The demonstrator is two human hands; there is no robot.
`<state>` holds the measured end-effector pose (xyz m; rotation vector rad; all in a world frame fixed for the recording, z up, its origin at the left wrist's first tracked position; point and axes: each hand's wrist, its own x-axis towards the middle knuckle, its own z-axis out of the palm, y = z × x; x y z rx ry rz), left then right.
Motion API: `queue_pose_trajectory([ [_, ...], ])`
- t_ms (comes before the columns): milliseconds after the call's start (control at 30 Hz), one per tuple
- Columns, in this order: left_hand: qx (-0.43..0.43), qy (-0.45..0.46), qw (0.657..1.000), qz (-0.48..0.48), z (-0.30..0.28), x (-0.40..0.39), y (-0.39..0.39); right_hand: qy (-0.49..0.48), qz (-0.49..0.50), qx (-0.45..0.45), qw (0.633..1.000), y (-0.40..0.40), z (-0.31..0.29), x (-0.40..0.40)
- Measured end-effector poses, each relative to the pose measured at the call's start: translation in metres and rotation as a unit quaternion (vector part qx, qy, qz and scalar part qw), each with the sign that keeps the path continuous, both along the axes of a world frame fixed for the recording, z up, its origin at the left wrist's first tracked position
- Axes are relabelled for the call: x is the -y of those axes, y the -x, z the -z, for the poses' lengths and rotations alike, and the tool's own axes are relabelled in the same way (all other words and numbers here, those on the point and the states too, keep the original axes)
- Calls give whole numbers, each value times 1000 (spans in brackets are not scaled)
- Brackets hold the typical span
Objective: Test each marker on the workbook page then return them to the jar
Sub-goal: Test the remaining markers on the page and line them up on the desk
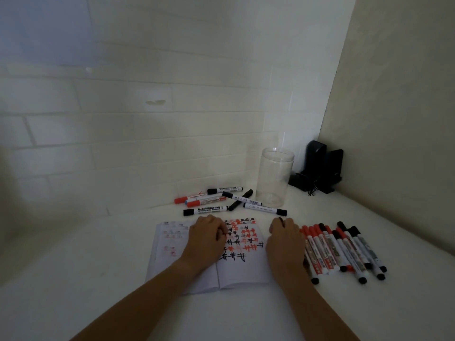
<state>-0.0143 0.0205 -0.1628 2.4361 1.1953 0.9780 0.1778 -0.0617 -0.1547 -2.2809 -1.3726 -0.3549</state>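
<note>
workbook (231,271) lies open at table (73,303) front | loose markers (221,200) behind it | jar (273,178) upright behind-right, near the wall | marker row (344,252) right of workbook

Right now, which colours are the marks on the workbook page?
Black and red marks on the workbook page, clearest in the head view.

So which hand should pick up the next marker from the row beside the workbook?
Probably the right hand: it already lies against the row of markers, right of the workbook. The left hand rests on the page, holding it flat.
</note>
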Motion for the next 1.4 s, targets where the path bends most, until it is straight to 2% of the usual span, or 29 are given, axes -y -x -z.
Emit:
queue_pose_trajectory([
  [67, 10, 4, 1000, -2, -5, -4, -1, 15, 6, 4, 1000, 0, 0, -3],
  [167, 68, -2, 997, -43, -17, -15, 1, -39, -33, -21, 998, 4, -3, -8],
  [200, 53, -22, 996, -74, -20, -21, 2, -57, -61, -35, 996, 6, -3, -9],
  [267, -28, -59, 989, -130, -20, -35, 8, -62, -135, -44, 988, 13, -2, -11],
  [367, -116, -45, 980, -158, -15, -46, 15, -38, -215, -38, 975, 19, 4, -13],
  [533, -75, -39, 980, -180, -15, -47, 20, -41, -222, -54, 973, 18, 6, -14],
  [633, -1, -15, 987, -158, -10, -49, 28, -47, -225, -52, 972, 18, 7, -11],
  [733, 64, -87, 986, -125, -13, -41, 30, -57, -226, -44, 971, 21, 4, -9],
  [800, 89, -124, 984, -91, -20, -28, 25, -113, -230, -30, 966, 25, -1, -7],
  [900, 115, -117, 986, 0, -28, -1, 14, -192, -246, 25, 950, 32, -5, -4],
  [1000, 131, -90, 983, 87, -30, 26, 5, -183, -292, 97, 934, 37, -2, -5],
  [1067, 146, -72, 980, 113, -24, 34, 2, -191, -299, 144, 924, 37, 2, -7],
  [1167, 140, -26, 985, 98, -12, 27, 2, -199, -286, 162, 923, 34, 6, -10],
  [1267, 107, -8, 991, 80, -2, 21, 0, -165, -296, 142, 930, 33, 11, -11],
  [1400, 96, -34, 994, 32, -2, 23, -3, -141, -285, 114, 941, 37, 12, -9],
])
